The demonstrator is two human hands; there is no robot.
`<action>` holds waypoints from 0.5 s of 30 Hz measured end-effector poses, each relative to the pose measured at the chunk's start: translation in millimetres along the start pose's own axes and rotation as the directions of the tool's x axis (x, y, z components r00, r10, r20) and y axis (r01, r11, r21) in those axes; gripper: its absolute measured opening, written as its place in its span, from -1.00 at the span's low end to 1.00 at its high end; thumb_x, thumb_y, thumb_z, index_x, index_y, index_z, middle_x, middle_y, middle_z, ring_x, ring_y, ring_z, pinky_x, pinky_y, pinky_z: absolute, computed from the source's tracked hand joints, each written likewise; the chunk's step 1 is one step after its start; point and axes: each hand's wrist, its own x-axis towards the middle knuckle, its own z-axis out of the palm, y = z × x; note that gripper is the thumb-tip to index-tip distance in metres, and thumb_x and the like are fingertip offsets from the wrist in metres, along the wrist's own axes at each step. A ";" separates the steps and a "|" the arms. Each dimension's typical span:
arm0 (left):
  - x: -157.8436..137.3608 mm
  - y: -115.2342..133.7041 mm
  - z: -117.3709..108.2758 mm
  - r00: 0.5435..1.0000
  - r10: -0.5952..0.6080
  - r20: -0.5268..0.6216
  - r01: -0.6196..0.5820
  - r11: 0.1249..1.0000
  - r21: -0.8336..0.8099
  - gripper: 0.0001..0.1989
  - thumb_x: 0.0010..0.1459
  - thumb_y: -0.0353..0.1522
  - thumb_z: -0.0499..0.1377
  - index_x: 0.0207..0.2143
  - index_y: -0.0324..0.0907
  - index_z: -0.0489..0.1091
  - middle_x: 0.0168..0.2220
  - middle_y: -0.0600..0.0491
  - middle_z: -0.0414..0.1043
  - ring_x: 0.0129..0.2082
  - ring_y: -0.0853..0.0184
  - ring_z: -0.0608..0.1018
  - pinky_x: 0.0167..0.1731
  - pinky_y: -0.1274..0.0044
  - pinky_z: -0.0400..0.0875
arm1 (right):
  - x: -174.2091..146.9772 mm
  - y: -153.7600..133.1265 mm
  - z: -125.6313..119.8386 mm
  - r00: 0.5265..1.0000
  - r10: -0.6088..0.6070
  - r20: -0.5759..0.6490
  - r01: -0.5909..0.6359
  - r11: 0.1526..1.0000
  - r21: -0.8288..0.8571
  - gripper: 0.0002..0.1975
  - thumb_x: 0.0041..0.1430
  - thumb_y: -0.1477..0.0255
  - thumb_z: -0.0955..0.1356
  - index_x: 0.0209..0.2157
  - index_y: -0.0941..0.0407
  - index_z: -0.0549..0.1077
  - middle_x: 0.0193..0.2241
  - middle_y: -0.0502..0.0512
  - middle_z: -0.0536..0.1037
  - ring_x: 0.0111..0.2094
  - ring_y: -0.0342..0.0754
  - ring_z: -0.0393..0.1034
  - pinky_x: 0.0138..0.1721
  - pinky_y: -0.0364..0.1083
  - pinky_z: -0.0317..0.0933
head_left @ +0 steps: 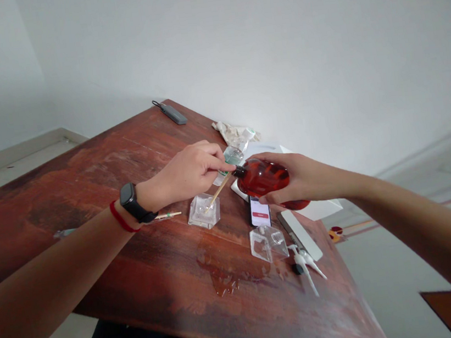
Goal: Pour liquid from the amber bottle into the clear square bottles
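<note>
My right hand (288, 174) grips a clear red bottle (262, 177), tilted on its side with its black-tipped neck (239, 171) pointing left. My left hand (198, 167) has its fingers curled, and a fingertip meets that black tip. Below, a small clear plastic tray (203, 216) stands on the table, and a thin wooden stick (218, 192) slants up out of it toward the bottle's neck. Whether the left fingers also touch the stick is hidden. A phone (260, 214) with a lit screen lies under the bottle.
A clear plastic piece (266, 243), white pump heads (303, 261), a black round cap (297, 269) and a white bar (300, 234) lie at the right. Spilled liquid (224, 283) wets the wooden table (152, 278). Farther back are a crumpled cloth (229, 133) and a grey device (173, 114).
</note>
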 end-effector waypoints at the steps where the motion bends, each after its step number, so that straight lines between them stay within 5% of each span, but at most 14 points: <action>1: 0.1 0.2 -0.2 1.000 -0.004 0.002 0.004 1.000 0.002 -0.55 0.21 -0.62 0.11 -0.07 -0.14 0.73 -0.19 -0.03 0.63 -0.18 0.24 0.60 -0.09 0.42 0.50 | 0.1 0.1 0.0 1.000 -0.006 -0.002 0.006 1.000 -0.002 -0.32 0.00 0.20 0.54 0.18 0.05 0.52 -0.16 0.10 0.73 -0.26 0.12 0.64 -0.17 0.06 0.50; 15: 0.3 0.4 0.0 1.000 -0.002 -0.002 0.002 1.000 -0.006 -0.55 0.22 -0.62 0.10 -0.08 -0.13 0.73 -0.20 -0.03 0.64 -0.20 0.24 0.59 -0.09 0.41 0.51 | 0.5 1.1 0.2 1.000 -0.013 -0.003 0.013 1.000 -0.007 -0.30 -0.01 0.20 0.55 0.19 0.05 0.51 -0.11 0.12 0.72 -0.20 0.14 0.65 -0.16 0.06 0.50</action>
